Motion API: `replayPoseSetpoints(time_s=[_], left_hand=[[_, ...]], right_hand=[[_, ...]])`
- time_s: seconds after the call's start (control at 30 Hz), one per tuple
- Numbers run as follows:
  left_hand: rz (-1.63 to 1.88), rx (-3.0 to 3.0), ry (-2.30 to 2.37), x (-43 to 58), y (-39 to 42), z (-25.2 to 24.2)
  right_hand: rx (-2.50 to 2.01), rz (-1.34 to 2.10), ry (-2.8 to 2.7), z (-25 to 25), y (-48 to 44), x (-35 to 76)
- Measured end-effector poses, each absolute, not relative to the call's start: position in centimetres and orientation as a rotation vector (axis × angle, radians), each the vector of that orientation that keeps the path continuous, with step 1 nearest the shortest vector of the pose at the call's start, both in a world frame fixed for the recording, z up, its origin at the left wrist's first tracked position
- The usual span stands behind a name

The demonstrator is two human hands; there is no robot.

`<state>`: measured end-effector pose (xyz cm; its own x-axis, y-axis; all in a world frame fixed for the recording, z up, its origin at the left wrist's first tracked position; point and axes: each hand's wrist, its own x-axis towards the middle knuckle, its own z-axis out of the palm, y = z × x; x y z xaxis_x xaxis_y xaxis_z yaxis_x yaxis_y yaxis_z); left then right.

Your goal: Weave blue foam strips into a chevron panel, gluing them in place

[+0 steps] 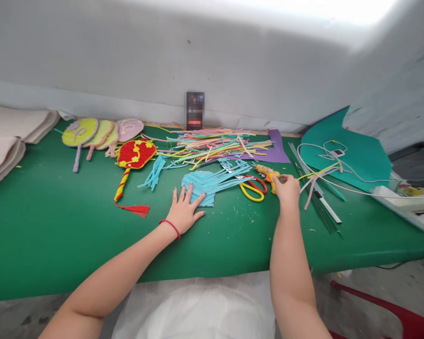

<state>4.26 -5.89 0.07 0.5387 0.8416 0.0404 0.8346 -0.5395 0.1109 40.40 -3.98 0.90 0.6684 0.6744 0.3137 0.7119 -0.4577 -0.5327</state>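
My left hand (pixel 184 210) lies with fingers spread on the lower left edge of a light-blue piece made of pipe cleaners (pixel 202 181). Its strips meet in a V pattern, and long loose ends stick out to the right. My right hand (pixel 289 188) is closed round the handle of an orange-yellow glue gun (pixel 267 173), whose nozzle points left. Scissors (pixel 253 192) with one yellow and one red loop lie between the two hands, their blades partly under the blue ends. Left of the piece is a small bunch of blue pipe cleaners (pixel 154 173).
Behind lies a heap of coloured pipe cleaners (pixel 212 143) before an upright phone (pixel 195 110). A red tasselled fan (pixel 136 154) and several pastel fans (pixel 80 132) are at left. Right are glue sticks (pixel 328 207), a white cable (pixel 356 192), teal sheet (pixel 360 155) and white tray (pixel 406 209).
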Motion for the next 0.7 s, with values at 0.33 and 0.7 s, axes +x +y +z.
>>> replayPoseSetpoints(time_s=[0.33, 0.7], left_hand=[[0.153, 2.651, 1.526, 4.8, -5.9, -0.2], [0.279, 2.609, 1.593, 5.8, -6.2, -0.6]], right_hand=[[-2.339, 0.024, -0.929, -2.5, -2.6, 40.3], [-1.904, 0.266, -0.741, -1.9, -3.0, 40.2]])
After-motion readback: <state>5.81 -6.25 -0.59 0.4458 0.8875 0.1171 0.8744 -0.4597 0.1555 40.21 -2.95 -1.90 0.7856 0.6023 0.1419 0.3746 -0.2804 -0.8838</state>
